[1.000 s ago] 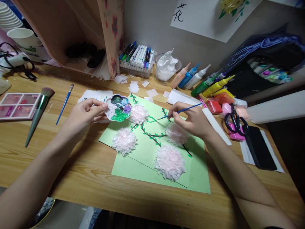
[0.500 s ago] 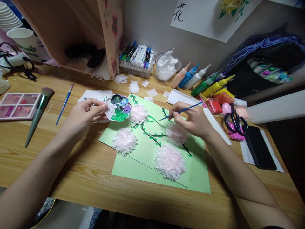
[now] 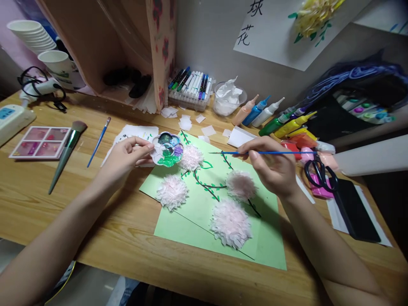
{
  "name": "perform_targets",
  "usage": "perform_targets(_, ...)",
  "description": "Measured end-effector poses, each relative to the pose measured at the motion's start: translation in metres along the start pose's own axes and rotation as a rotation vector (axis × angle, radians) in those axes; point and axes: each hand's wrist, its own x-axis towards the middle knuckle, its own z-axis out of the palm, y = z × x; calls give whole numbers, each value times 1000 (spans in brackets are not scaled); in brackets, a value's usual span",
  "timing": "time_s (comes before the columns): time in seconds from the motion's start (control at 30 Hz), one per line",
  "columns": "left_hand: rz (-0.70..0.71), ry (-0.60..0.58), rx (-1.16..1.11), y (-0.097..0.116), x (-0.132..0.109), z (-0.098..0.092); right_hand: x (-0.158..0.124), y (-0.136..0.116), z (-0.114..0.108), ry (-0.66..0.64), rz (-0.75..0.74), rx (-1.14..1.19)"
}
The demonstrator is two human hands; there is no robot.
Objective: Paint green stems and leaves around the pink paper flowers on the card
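My left hand (image 3: 132, 155) pinches the edge of a small flower-shaped paint palette (image 3: 155, 158), which holds green, dark, white and purple paint. My right hand (image 3: 270, 163) is closed on a thin blue paintbrush (image 3: 231, 153), held nearly level with its tip pointing left, above the paper. Under both lies light green paper (image 3: 191, 223) with several pink tissue-paper flowers (image 3: 231, 223) on it. Dark painted stems with small green leaves (image 3: 207, 190) run between the flowers. An outlined green leaf (image 3: 208, 165) sits right of the upper flower (image 3: 191, 157).
At the back stand a box of markers (image 3: 191, 87), a bowl of tissue (image 3: 227, 102) and paint bottles (image 3: 261, 111). Scissors (image 3: 320, 174) and a black phone (image 3: 355, 212) lie right. A second brush (image 3: 99, 142), makeup brush (image 3: 66, 157) and pink palette (image 3: 41, 142) lie left.
My right hand has lifted the paintbrush off the green leaf outline and moved right, turning the brush more level. The palette stays in my left hand. The whole view has shifted slightly.
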Motion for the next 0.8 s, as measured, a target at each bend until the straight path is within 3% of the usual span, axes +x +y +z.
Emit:
perform_targets(0.07, -1, -22, 2, 0, -2, 2, 1, -12, 3, -1, -25, 82)
perform_targets(0.2, -11, -74, 19, 4, -8, 8, 5, -31, 17, -200, -123, 168)
perform_targets(0.4, -40, -87, 59, 9, -15, 14, 4, -31, 36, -330, -106, 181)
perform_targets(0.57, -23, -97, 58, 7, -14, 13, 2, -31, 29, -275, -83, 201)
perform_targets(0.73, -12, -91, 48, 4, -10, 8, -1, -22, 9, -18, -39, 99)
perform_targets(0.8, -6, -87, 46, 2, -7, 6, -2, -14, 4, 21, -34, -15)
